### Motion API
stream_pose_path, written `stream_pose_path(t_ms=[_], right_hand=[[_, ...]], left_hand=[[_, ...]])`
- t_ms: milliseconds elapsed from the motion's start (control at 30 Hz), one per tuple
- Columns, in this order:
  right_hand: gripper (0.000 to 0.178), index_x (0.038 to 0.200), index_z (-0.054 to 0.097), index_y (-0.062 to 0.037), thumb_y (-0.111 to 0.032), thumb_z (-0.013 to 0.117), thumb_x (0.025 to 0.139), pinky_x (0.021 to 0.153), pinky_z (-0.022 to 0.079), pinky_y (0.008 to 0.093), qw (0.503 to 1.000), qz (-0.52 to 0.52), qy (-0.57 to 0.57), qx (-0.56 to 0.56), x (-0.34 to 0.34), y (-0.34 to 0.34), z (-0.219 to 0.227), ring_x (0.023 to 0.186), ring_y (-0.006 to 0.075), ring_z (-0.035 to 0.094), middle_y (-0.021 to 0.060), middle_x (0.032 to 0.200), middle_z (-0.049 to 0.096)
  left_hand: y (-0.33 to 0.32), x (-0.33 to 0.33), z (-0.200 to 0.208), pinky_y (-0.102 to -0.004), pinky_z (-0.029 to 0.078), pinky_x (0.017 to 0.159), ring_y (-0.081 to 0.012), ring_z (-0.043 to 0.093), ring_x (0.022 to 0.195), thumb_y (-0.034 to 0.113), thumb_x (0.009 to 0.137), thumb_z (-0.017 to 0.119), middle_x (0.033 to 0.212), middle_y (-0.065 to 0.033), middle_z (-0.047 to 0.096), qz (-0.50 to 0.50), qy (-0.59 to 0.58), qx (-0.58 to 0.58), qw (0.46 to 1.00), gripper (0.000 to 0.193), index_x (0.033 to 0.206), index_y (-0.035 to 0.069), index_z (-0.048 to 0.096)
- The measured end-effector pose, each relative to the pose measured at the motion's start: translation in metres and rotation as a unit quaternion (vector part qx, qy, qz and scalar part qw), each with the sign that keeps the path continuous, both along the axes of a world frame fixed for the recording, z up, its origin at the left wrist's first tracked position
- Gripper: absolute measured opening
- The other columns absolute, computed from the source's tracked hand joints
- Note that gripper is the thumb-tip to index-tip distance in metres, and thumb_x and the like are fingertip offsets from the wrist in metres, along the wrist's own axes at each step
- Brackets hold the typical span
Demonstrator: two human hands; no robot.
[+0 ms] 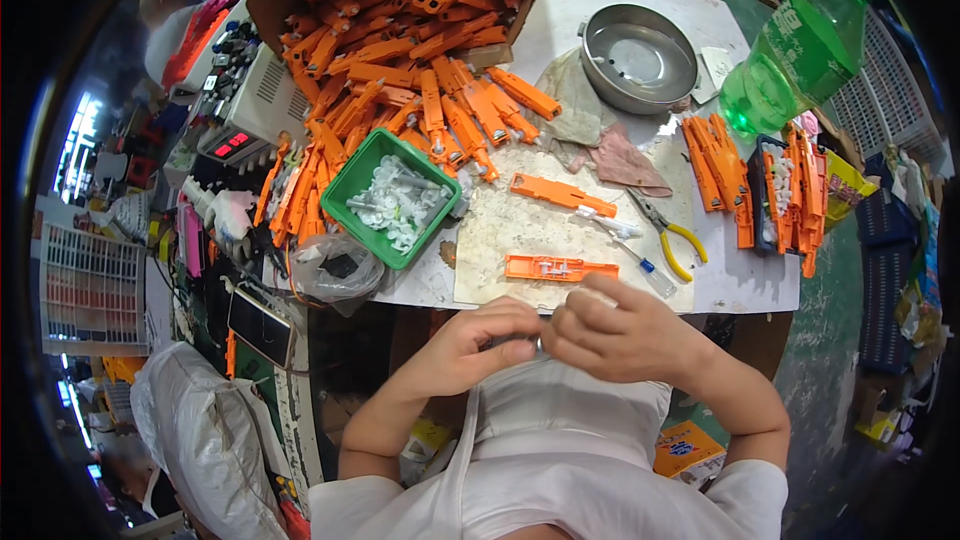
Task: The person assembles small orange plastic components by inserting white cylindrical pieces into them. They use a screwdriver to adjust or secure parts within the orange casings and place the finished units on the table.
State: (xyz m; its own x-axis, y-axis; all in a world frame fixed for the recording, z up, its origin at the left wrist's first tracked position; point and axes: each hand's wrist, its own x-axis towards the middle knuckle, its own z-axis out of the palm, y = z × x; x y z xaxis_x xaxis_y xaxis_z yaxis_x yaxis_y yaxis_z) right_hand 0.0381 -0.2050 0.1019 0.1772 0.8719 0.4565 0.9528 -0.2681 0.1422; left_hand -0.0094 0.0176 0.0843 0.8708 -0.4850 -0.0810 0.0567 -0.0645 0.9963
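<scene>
At the near edge of a white worktable (740, 282), a left hand (490, 335) and a right hand (610, 330) are brought close together in front of a pale shirt. The fingers of the left hand are curled, with the thumb set below the index finger; those of the right hand are bent and bunched together. A small pale item (541, 343) is glimpsed between the 2 hands, but what it is, and which fingertips are pinching it, cannot be told.

Just beyond the right hand, 1 open orange housing (560, 268) fitted with pale parts is laid on a stained board (480, 245); whether it is touched by the fingers cannot be told. A 2nd housing (560, 194) is placed farther up the board, near a pair of yellow-handled pliers (683, 248) and a screwdriver (652, 273) with a clear handle.

To the left, a green bin (352, 224) is filled with translucent pieces (400, 202), and a plastic bag (335, 272) is left beside it. Behind, a heap of orange housings (385, 65) is spilled from a cardboard box (268, 2). At the right, a metal bowl (655, 40), a pink cloth (630, 160) and a green bottle (800, 60) are seen.
</scene>
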Motion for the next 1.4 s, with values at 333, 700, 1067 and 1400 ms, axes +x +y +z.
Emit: stream_pose_path(t_ms=[333,700,1067,1400], right_hand=[[0.011,0.085,0.052,-0.0031,-0.014,0.055,0.083,0.071,0.042,0.0353,0.937,-0.056,0.301,0.168,-0.016,0.009,-0.026,0.080,0.0258,0.050,0.0087,0.082,0.050],[0.015,0.083,0.050,0.0004,-0.012,0.053,0.091,0.066,0.040,0.0404,0.701,-0.204,0.655,0.196,-0.023,0.010,-0.032,0.071,0.0317,0.045,0.0160,0.076,0.049],[0.012,0.086,0.057,-0.0067,-0.010,0.064,0.077,0.070,0.044,0.0313,0.984,-0.035,0.078,0.160,-0.028,0.003,-0.032,0.077,0.0193,0.050,0.0029,0.081,0.051],[0.013,0.086,0.059,-0.0120,-0.014,0.067,0.076,0.079,0.046,0.0277,0.968,0.114,-0.014,0.225,-0.017,-0.001,-0.026,0.083,0.0149,0.048,-0.0008,0.083,0.050]], left_hand=[[-0.016,-0.006,0.016,-0.0387,0.044,0.087,-0.0256,0.054,0.094,0.012,0.071,0.074,0.092,-0.0075,0.060,0.078,-0.364,0.250,0.894,0.030,0.098,0.000,0.066],[-0.019,0.005,-0.009,-0.0444,0.040,0.094,-0.0207,0.053,0.090,0.015,0.073,0.073,0.089,-0.0045,0.059,0.053,-0.592,0.390,0.703,0.030,0.099,0.003,0.066],[0.002,0.011,0.016,-0.0280,0.046,0.080,-0.0133,0.057,0.086,0.025,0.092,0.060,0.090,-0.0072,0.064,-0.113,0.225,-0.022,0.967,0.031,0.101,-0.004,0.065],[-0.003,-0.003,-0.006,-0.0269,0.045,0.082,-0.0114,0.058,0.085,0.026,0.094,0.056,0.092,-0.0064,0.065,-0.202,0.384,-0.230,0.871,0.035,0.105,-0.007,0.063]])
